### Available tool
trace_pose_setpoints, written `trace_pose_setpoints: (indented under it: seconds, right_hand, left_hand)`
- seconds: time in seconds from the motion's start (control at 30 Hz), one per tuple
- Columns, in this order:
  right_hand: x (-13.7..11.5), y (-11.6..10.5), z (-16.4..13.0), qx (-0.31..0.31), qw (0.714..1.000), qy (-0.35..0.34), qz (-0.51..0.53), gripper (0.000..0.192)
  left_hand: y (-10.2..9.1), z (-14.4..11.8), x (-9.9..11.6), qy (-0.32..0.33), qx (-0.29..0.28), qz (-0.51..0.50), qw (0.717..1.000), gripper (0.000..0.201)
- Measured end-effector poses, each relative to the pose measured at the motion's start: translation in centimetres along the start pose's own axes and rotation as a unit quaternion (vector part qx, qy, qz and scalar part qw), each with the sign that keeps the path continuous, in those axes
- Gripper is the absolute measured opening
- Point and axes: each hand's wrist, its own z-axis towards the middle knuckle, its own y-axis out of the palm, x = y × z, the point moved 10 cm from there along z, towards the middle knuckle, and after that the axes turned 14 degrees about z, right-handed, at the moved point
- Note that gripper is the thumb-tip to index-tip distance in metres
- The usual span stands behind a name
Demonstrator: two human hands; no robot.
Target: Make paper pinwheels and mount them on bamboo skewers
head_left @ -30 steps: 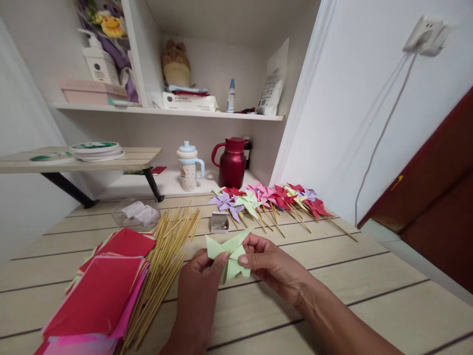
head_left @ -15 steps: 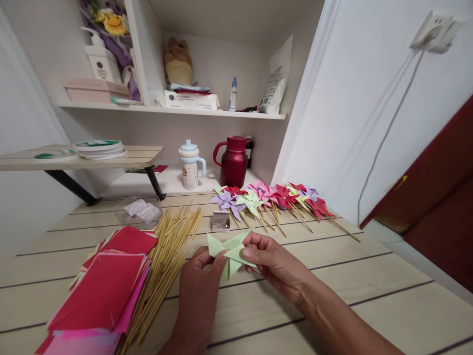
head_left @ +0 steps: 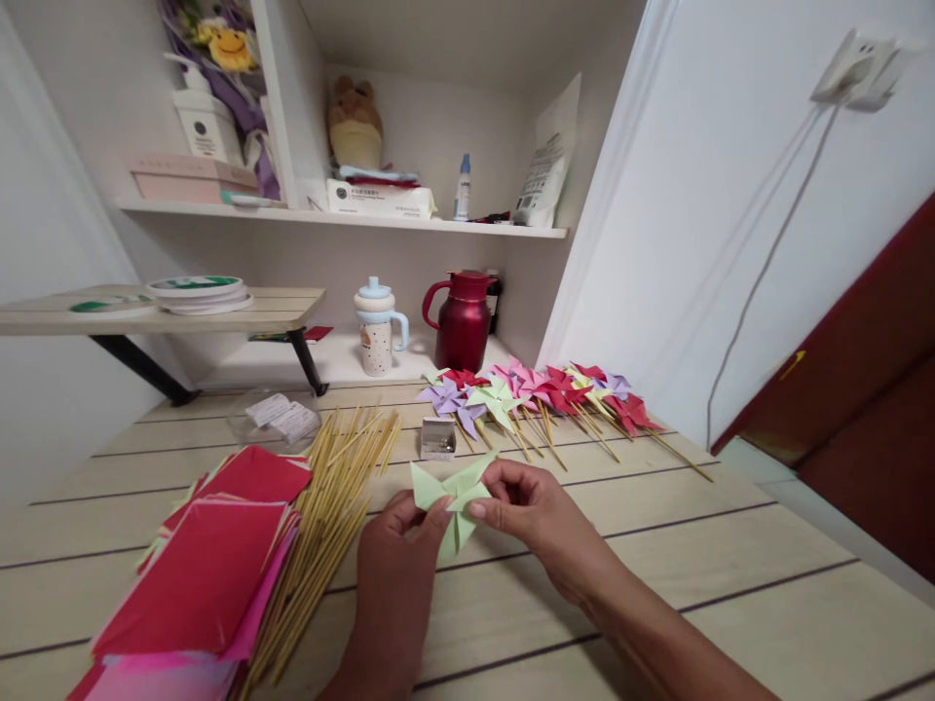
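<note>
A pale green paper pinwheel (head_left: 462, 484) is held above the table between both hands. My left hand (head_left: 404, 545) pinches it from the left, the thumb pressed near its middle. My right hand (head_left: 537, 511) grips its right side, thumb and fingers closed on a folded blade. No stick shows on this pinwheel. Just beyond it stands a small open box (head_left: 437, 439) with tiny metal pieces inside. Left of my left hand lie a bundle of thin wooden sticks (head_left: 321, 545) and a stack of coloured paper sheets (head_left: 201, 574), red on top.
Finished pinwheels on sticks (head_left: 541, 389) lie in a row at the back right. A clear plastic container (head_left: 274, 419) sits behind the papers. Further back stand a cup with a handle (head_left: 377, 336), a red jug (head_left: 463, 321) and a small raised shelf (head_left: 278, 310).
My right hand has folded the right blade of the green paper inward, its thumb now closer to the middle. My left hand keeps nearly the same hold.
</note>
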Motion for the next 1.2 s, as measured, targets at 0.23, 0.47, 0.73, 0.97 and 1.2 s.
trace_pose_setpoints:
  seconds: [0.23, 0.47, 0.73, 0.97, 1.2]
  right_hand:
    - [-1.1, 0.0, -0.2, 0.01, 0.993, -0.041, -0.106, 0.033]
    - [-0.8, 0.1, -0.2, 0.0, 0.996, -0.034, -0.077, 0.033]
    - [-0.8, 0.3, -0.2, -0.004, 0.997, -0.03, -0.076, 0.031]
    - [-1.0, 0.1, -0.1, 0.013, 0.995, -0.038, -0.09, 0.034]
    - [0.1, -0.2, 0.0, 0.015, 1.0, -0.008, 0.004, 0.026]
  left_hand:
    - [0.1, 0.0, -0.1, -0.001, -0.005, -0.015, 1.0, 0.029]
    - [0.1, -0.1, 0.1, 0.004, -0.003, -0.012, 1.0, 0.025]
    - [-0.1, 0.0, 0.2, 0.007, 0.001, 0.014, 1.0, 0.026]
    - [0.2, 0.0, -0.2, -0.011, -0.011, 0.007, 1.0, 0.028]
    - [0.8, 0.1, -1.8, -0.061, -0.034, -0.049, 0.996, 0.036]
